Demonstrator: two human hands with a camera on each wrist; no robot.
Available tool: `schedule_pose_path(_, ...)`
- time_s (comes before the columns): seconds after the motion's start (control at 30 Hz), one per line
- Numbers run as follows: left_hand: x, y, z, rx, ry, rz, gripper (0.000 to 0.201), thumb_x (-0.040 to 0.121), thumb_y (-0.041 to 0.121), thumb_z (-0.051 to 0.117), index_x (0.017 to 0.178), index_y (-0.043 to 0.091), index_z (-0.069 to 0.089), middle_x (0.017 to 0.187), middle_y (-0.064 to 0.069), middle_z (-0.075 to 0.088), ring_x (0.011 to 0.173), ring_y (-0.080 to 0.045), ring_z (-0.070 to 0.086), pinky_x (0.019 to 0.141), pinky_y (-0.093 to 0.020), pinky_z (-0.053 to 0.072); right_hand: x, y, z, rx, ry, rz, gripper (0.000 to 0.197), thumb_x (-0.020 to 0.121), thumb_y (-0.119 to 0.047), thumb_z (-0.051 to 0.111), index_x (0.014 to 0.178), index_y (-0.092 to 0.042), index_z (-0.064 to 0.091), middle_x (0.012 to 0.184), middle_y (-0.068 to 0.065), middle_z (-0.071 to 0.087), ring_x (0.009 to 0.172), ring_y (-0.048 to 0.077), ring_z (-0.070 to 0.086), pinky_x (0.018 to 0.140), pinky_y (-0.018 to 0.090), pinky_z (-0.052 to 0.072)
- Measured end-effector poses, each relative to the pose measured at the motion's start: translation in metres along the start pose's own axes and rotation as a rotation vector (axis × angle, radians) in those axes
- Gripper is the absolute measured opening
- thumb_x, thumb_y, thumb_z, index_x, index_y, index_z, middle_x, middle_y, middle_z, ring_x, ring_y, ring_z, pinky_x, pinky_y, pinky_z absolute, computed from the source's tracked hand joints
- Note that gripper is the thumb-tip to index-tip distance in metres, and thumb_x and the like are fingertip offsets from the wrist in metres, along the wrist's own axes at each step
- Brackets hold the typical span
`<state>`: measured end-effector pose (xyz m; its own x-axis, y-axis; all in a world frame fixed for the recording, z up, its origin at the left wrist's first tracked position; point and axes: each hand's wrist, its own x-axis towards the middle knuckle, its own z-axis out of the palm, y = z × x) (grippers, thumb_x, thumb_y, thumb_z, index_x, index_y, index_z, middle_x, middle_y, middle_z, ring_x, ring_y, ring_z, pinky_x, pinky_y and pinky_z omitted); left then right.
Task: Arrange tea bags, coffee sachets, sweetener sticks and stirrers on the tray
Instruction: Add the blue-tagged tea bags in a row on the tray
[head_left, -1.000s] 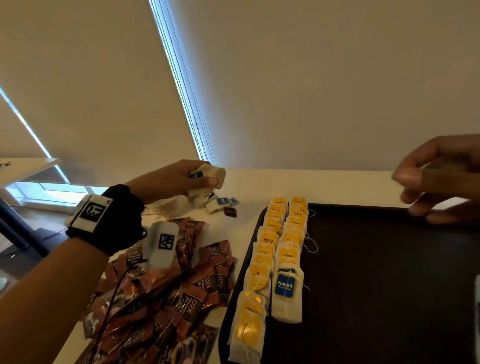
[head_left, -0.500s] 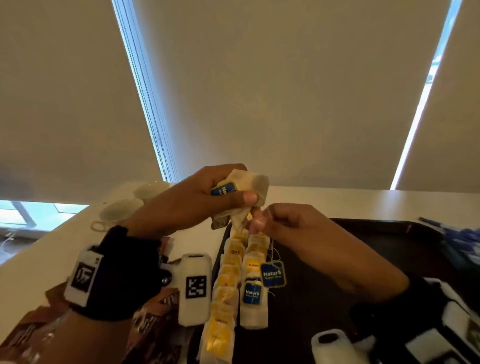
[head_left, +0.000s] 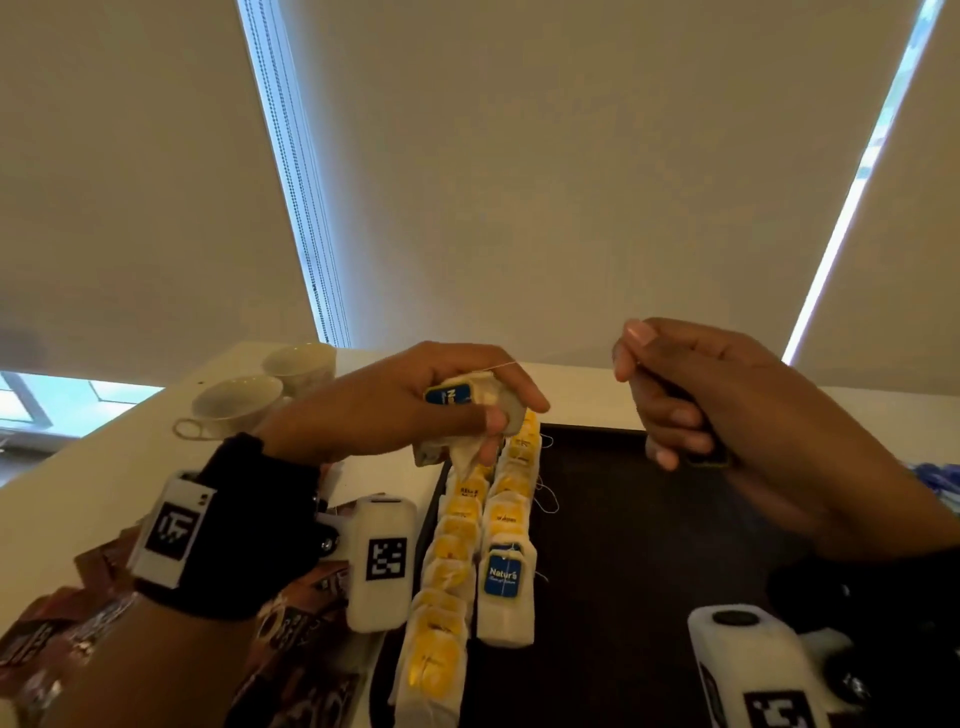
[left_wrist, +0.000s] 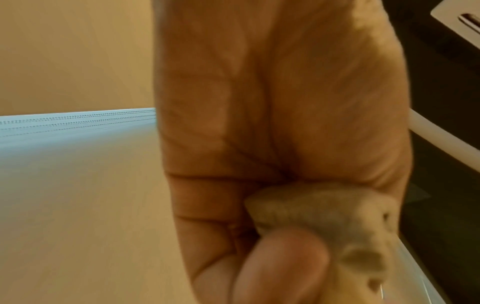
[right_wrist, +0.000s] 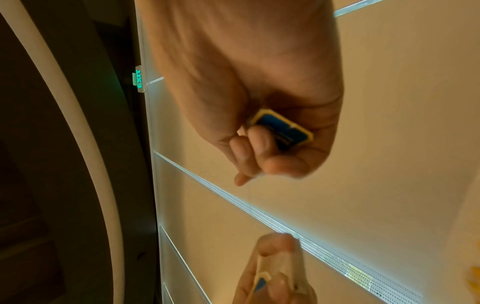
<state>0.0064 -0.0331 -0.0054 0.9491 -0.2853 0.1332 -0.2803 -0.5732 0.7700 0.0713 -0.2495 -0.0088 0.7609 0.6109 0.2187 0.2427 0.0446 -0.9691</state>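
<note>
Tea bags (head_left: 457, 551) lie in two rows down the dark tray (head_left: 623, 571), just below the left hand (head_left: 395, 410), with brown coffee sachets (head_left: 291, 629) heaped under that wrist. The left hand is curled round a small bunch of tea bags (head_left: 493, 410) held above the rows' far end. Apart from it, the right hand (head_left: 691, 400) is closed on a blue tag (right_wrist: 283, 129), a thin string (head_left: 506, 365) leading off the bunch. Beyond the left hand sit two white cups (head_left: 260, 389).
</note>
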Motion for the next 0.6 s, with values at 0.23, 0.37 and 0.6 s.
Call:
schedule_pose_path(0.23, 0.008, -0.001, 0.01, -0.03, -0.072, -0.057, 0.023, 0.088, -0.004, 0.058, 0.111, -0.004, 0.057, 0.079, -0.004, 0.068, 0.058, 0.002, 0.062, 0.052, -0.005, 0.043, -0.004, -0.01, -0.009, 0.043, 0.11, -0.08, 0.031, 0.095, -0.031, 0.044, 0.075, -0.014, 0.059, 0.049, -0.002, 0.03, 0.04, 0.011, 0.022, 0.041, 0.022, 0.036)
schedule_pose_path(0.37, 0.013, -0.004, 0.015, 0.0, -0.08, -0.062, 0.022, 0.088, -0.004, 0.059, 0.109, 0.002, 0.057, 0.077, -0.001, 0.066, 0.056, 0.002, 0.061, 0.052, -0.006, 0.043, -0.006, -0.013, -0.009, 0.035, 0.161, -0.105, 0.031, 0.095, -0.031, 0.043, 0.077, -0.014, 0.06, 0.048, -0.002, 0.031, 0.039, 0.01, 0.023, 0.038, 0.02, 0.034)
schedule_pose_path(0.6, 0.02, -0.009, 0.023, 0.112, -0.068, -0.053, 0.036, 0.088, 0.013, 0.064, 0.122, 0.018, 0.053, 0.094, 0.003, 0.071, 0.095, -0.014, 0.067, 0.087, -0.042, 0.054, -0.003, -0.007, -0.006, 0.041, 0.282, -0.096, 0.025, 0.096, -0.028, 0.042, 0.084, -0.016, 0.06, 0.047, -0.004, 0.033, 0.039, 0.009, 0.025, 0.036, 0.02, 0.026)
